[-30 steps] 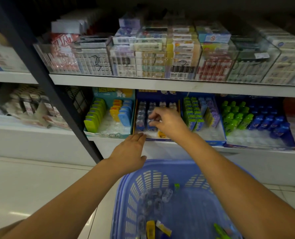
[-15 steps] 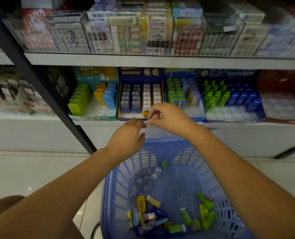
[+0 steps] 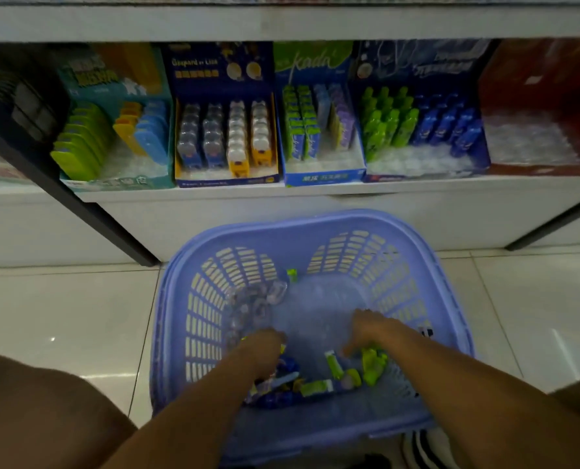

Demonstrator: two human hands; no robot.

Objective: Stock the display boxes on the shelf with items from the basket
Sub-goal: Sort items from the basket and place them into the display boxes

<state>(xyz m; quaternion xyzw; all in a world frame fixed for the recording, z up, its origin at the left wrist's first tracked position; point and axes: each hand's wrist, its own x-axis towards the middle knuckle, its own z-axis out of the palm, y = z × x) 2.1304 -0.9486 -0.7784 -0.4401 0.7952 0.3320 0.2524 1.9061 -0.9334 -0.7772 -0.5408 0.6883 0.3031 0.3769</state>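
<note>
A lilac plastic basket (image 3: 315,221) stands on the floor below the shelf. In it lie clear blister packs (image 3: 254,306), green bottles (image 3: 371,365) and blue and yellow packs (image 3: 283,384). My left hand (image 3: 265,346) is down on the blue and yellow pile, its fingers hidden. My right hand (image 3: 370,330) reaches into the basket just above the green bottles, fingers pointing down, nothing seen in it. On the shelf sit display boxes: a teal one (image 3: 119,182), a dark blue one (image 3: 224,181) with four rows of packs, a blue-and-white one (image 3: 322,177) and one with green and blue bottles (image 3: 417,169).
A red display box (image 3: 535,169) sits at the shelf's right end. A dark slanted upright (image 3: 89,211) crosses the shelf front on the left. White floor tiles (image 3: 61,309) surround the basket. My knees show at both lower corners.
Both hands have dropped from the front of the dark blue display box down into the basket. The view has tilted down towards the basket.
</note>
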